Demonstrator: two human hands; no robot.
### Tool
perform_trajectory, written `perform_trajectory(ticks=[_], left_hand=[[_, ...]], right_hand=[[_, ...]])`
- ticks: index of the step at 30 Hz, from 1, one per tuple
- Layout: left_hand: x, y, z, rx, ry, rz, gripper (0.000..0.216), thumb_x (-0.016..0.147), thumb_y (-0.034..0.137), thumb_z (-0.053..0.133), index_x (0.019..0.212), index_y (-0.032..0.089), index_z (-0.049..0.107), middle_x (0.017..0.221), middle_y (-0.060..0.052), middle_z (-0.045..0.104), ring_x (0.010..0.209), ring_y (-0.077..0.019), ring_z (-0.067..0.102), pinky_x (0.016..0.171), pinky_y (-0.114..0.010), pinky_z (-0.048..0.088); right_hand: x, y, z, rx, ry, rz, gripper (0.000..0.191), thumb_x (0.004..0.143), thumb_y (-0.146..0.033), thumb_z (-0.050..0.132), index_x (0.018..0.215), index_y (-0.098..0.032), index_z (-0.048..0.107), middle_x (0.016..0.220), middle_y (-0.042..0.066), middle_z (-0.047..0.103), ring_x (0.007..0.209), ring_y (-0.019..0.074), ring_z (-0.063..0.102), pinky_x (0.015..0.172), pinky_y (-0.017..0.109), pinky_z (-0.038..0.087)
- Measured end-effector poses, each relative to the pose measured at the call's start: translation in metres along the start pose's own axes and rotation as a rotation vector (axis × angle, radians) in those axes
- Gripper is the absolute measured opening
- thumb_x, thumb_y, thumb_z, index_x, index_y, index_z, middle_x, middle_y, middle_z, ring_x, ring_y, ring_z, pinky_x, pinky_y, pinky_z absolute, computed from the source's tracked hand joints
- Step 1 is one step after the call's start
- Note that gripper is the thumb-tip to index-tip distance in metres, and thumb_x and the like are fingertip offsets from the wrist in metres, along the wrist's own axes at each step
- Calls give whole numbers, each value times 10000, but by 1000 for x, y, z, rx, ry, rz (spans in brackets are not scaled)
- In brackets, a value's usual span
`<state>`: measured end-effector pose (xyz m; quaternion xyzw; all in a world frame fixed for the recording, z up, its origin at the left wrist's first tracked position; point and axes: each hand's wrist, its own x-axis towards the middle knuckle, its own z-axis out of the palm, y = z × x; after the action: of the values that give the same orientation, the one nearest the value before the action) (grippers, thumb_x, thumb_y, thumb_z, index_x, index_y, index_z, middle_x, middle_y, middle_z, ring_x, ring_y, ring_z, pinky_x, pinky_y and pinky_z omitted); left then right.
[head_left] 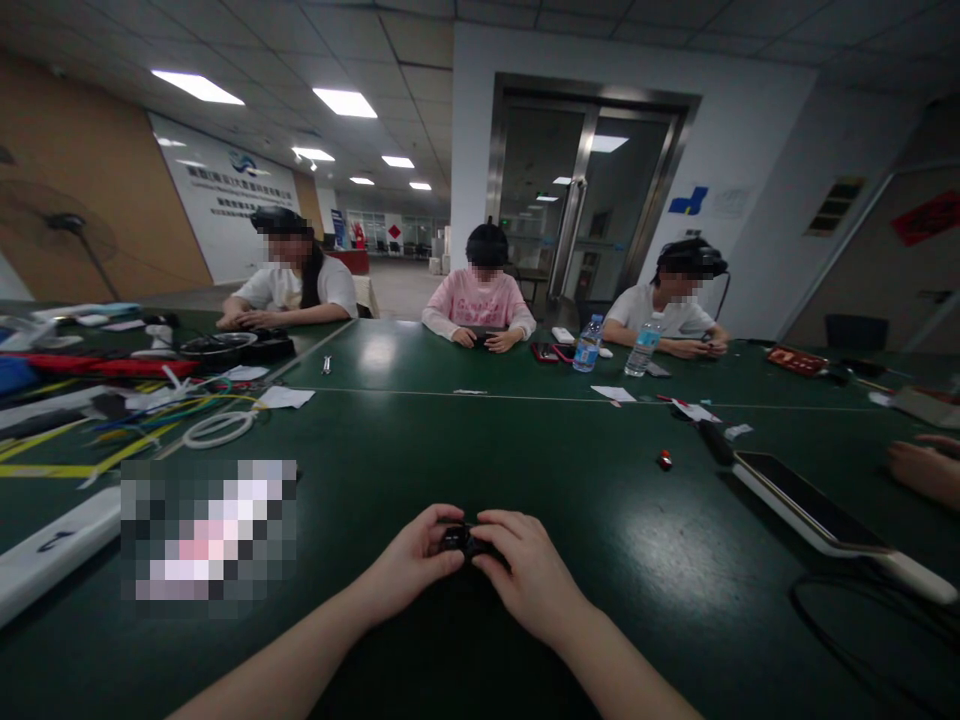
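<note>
My left hand point(412, 560) and my right hand point(525, 570) meet over the dark green table point(465, 450), close to its near edge. Both have their fingers curled around one small black object point(459, 540) held between them. Most of that object is hidden by my fingers, so I cannot make out what it is. Both forearms reach in from the bottom of the view.
Three people sit across the table, each handling something small. Two water bottles point(589, 343) stand near them. A tiny red piece point(664, 460) lies ahead right, beside a phone on a white slab point(806, 500). Cables and a white ring point(217, 428) crowd the left; another person's hand point(926, 465) shows at right.
</note>
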<state>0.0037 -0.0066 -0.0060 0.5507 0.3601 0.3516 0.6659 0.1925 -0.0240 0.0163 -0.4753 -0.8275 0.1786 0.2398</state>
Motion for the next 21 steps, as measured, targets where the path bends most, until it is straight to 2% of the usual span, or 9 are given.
perform_trajectory(ticks=[7, 12, 17, 21], left_hand=[[1, -3, -1, -41, 19, 22, 412, 702, 191, 658, 1061, 204, 455, 957, -44, 610, 896, -197, 580, 814, -373, 423], [0, -3, -2, -138, 45, 26, 435, 693, 221, 678, 1060, 204, 446, 970, -49, 619, 899, -193, 587, 814, -351, 419], [0, -6, -3, -176, 46, 36, 430, 698, 216, 674, 1061, 200, 445, 956, -50, 619, 826, -171, 599, 776, -338, 434], [1, -8, -5, -178, 35, 52, 424, 715, 207, 661, 1078, 203, 443, 965, -51, 618, 870, -175, 589, 791, -331, 429]], right_hand=[[1, -1, -1, 80, -49, 28, 320, 785, -247, 544, 1100, -296, 572, 1187, 18, 563, 1099, 235, 485, 946, 433, 357], [-1, 3, -1, 122, -6, 62, 395, 771, -234, 553, 1157, -313, 523, 1228, 10, 524, 1131, 227, 463, 968, 415, 357], [-1, 8, 3, 140, 37, 62, 266, 785, -217, 534, 1025, -305, 608, 1174, 11, 554, 1092, 214, 497, 943, 389, 389], [0, 8, 4, 166, 38, 59, 285, 780, -203, 539, 1039, -307, 598, 1163, 11, 558, 1085, 207, 502, 939, 375, 396]])
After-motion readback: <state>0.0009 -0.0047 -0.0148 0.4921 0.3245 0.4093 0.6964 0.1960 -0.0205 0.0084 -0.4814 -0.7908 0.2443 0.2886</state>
